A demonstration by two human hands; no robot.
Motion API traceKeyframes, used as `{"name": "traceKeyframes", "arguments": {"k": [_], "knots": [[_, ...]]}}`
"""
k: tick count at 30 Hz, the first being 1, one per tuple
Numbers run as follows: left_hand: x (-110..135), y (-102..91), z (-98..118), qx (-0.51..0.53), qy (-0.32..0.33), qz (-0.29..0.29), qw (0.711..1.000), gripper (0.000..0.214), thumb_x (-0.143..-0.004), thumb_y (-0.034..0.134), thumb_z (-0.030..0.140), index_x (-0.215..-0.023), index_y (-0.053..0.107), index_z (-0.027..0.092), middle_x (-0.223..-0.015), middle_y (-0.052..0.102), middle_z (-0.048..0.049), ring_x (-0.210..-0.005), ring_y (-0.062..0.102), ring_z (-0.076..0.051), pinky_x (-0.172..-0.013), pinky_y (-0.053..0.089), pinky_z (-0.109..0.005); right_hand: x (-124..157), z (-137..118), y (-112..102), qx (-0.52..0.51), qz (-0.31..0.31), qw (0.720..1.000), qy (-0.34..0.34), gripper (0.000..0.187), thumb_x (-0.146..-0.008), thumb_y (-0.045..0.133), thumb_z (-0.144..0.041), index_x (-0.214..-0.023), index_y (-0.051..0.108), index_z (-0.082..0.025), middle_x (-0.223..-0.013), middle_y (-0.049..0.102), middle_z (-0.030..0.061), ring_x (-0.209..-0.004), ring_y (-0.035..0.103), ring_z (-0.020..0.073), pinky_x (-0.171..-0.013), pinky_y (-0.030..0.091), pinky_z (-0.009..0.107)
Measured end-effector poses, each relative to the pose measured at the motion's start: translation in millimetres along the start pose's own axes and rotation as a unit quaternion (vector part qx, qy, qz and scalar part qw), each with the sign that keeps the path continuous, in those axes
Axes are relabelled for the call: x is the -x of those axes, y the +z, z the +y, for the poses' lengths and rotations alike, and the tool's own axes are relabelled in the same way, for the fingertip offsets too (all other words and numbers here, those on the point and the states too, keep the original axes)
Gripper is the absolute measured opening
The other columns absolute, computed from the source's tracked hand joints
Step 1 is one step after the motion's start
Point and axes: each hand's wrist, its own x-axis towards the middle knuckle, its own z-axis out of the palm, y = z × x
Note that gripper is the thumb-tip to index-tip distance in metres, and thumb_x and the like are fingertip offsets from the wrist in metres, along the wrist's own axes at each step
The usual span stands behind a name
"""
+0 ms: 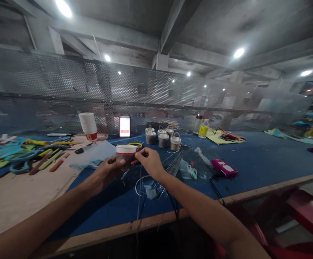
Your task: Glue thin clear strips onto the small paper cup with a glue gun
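The left hand has its grip wrapped around a paper cup, red-banded with a brown covering lower down, held above the blue worktop. The right hand brings its fingertips to the cup's right side; whether that grip pinches the thin cord hanging below cannot be told. Small handled baskets stand beyond, and stacked white cups to the left.

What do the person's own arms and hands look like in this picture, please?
The left hand and right hand are both bare, without gloves. The forearms show no sleeves as far as the frame reaches, and no watch or bracelet is visible.
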Motion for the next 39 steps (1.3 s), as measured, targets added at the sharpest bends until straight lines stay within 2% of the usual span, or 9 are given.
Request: {"name": "traceKeyframes", "arguments": {"k": [4, 9, 13, 18, 22, 27, 31, 35, 39], "knots": [[0.6, 0.3, -0.6, 0.013, 0.002, -0.010, 1.000, 0.062, -0.079, 0.091, 0.037, -0.136, 0.075, 0.020, -0.129, 0.080, -0.0152, -0.122, 0.073, -0.033, -0.110, 0.051, -0.041, 3.7, -5.1, -1.6, 0.009, 0.004, 1.000, -0.012, 0.020, -0.094, 0.068, -0.026, -0.076, 0.060, -0.022, -0.073, 0.074, -0.0010, -0.071, 0.080, 0.0206, -0.068, 0.055, 0.026], [3.3, 5.2, 3.3, 0.014, 0.001, -0.009, 1.000, 0.064, -0.079, 0.090, 0.036, -0.138, 0.074, 0.017, -0.130, 0.080, -0.0161, -0.121, 0.074, -0.033, -0.105, 0.055, -0.038, 6.2, -8.1, -1.7, 0.029, 0.009, 0.999, -0.013, 0.020, -0.095, 0.068, -0.025, -0.076, 0.060, -0.022, -0.073, 0.074, -0.0012, -0.071, 0.079, 0.0195, -0.072, 0.057, 0.027], [2.1, 3.2, 2.3, 0.023, -0.003, -0.009, 1.000, 0.068, -0.079, 0.090, 0.036, -0.143, 0.071, 0.022, -0.125, 0.082, -0.0151, -0.117, 0.076, -0.033, -0.102, 0.056, -0.040, 5.4, -7.5, -0.8, 0.021, 0.004, 1.000, -0.006, 0.019, -0.094, 0.067, -0.023, -0.076, 0.060, -0.022, -0.071, 0.075, -0.0006, -0.071, 0.079, 0.0200, -0.073, 0.057, 0.028], [-0.8, -2.6, -3.0, 0.025, -0.002, -0.016, 1.000, 0.054, -0.082, 0.088, 0.035, -0.133, 0.077, 0.019, -0.128, 0.081, -0.0164, -0.119, 0.074, -0.032, -0.100, 0.056, -0.036, 0.6, -1.1, -0.8, 0.025, 0.005, 1.000, -0.006, 0.018, -0.091, 0.068, -0.021, -0.075, 0.061, -0.022, -0.069, 0.075, -0.0002, -0.073, 0.079, 0.0206, -0.078, 0.058, 0.030], [-0.1, -2.1, -1.9, 0.019, -0.009, -0.007, 1.000, 0.046, -0.084, 0.086, 0.037, -0.127, 0.080, 0.021, -0.123, 0.083, -0.0140, -0.120, 0.074, -0.032, -0.101, 0.055, -0.038, -2.4, 2.8, -1.9, 0.008, -0.001, 1.000, -0.010, 0.018, -0.092, 0.067, -0.023, -0.075, 0.061, -0.023, -0.069, 0.074, -0.0006, -0.073, 0.077, 0.0206, -0.076, 0.057, 0.029], [3.2, 2.7, 5.0, 0.037, -0.010, -0.032, 0.999, 0.047, -0.090, 0.081, 0.037, -0.133, 0.076, 0.020, -0.133, 0.079, -0.0138, -0.129, 0.070, -0.031, -0.112, 0.050, -0.041, -3.2, 5.6, -4.7, 0.049, 0.010, 0.998, -0.043, 0.018, -0.097, 0.067, -0.033, -0.083, 0.068, -0.021, -0.081, 0.076, 0.0014, -0.081, 0.073, 0.0190, -0.082, 0.054, 0.029], [3.1, 3.7, 6.7, 0.053, -0.017, -0.030, 0.998, 0.045, -0.091, 0.079, 0.036, -0.133, 0.075, 0.020, -0.133, 0.079, -0.0120, -0.128, 0.070, -0.029, -0.113, 0.050, -0.040, -2.7, 8.1, -5.3, 0.056, 0.009, 0.997, -0.055, 0.017, -0.097, 0.068, -0.035, -0.091, 0.071, -0.020, -0.090, 0.077, 0.0030, -0.086, 0.071, 0.0183, -0.085, 0.053, 0.029], [1.4, 2.7, 5.8, 0.077, -0.016, -0.029, 0.996, 0.043, -0.091, 0.078, 0.033, -0.131, 0.076, 0.017, -0.131, 0.080, -0.0122, -0.124, 0.072, -0.028, -0.110, 0.054, -0.036, -0.8, 7.2, -4.9, 0.053, 0.005, 0.997, -0.064, 0.016, -0.095, 0.070, -0.035, -0.092, 0.071, -0.020, -0.091, 0.076, 0.0024, -0.087, 0.071, 0.0179, -0.087, 0.054, 0.030], [1.9, 3.6, 7.2, 0.081, -0.015, -0.022, 0.996, 0.042, -0.088, 0.079, 0.030, -0.129, 0.078, 0.020, -0.127, 0.082, -0.0095, -0.122, 0.074, -0.031, -0.096, 0.061, -0.035, 1.3, 4.4, -4.8, 0.057, 0.000, 0.996, -0.073, 0.014, -0.094, 0.072, -0.033, -0.092, 0.071, -0.020, -0.092, 0.077, 0.0017, -0.090, 0.073, 0.0185, -0.091, 0.056, 0.031]]}}
